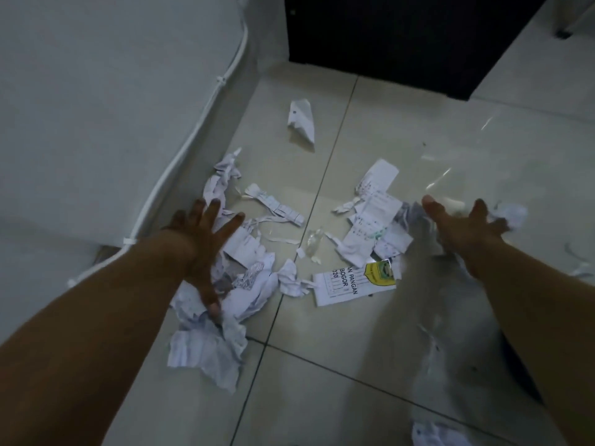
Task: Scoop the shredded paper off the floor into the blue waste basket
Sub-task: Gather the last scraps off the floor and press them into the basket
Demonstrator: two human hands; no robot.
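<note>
Torn and crumpled white paper (pixel 367 226) lies scattered over the pale floor tiles (pixel 322 365). My left hand (pixel 206 243) is spread flat, fingers straight, over the left heap of scraps (pixel 212 342) near the wall. My right hand (pixel 463 223) reaches out with fingers spread over the right side of the pile, beside a crumpled ball (pixel 512 214). A printed sheet with a yellow-green crest (pixel 354 284) lies between the hands. One folded scrap (pixel 302 120) sits apart, farther away. No blue waste basket is in view.
A white wall with a white cable (pixel 206 101) running along it borders the floor on the left. A dark cabinet or door (pixel 402 37) stands at the far end. Another paper scrap (pixel 434 436) lies at the bottom edge.
</note>
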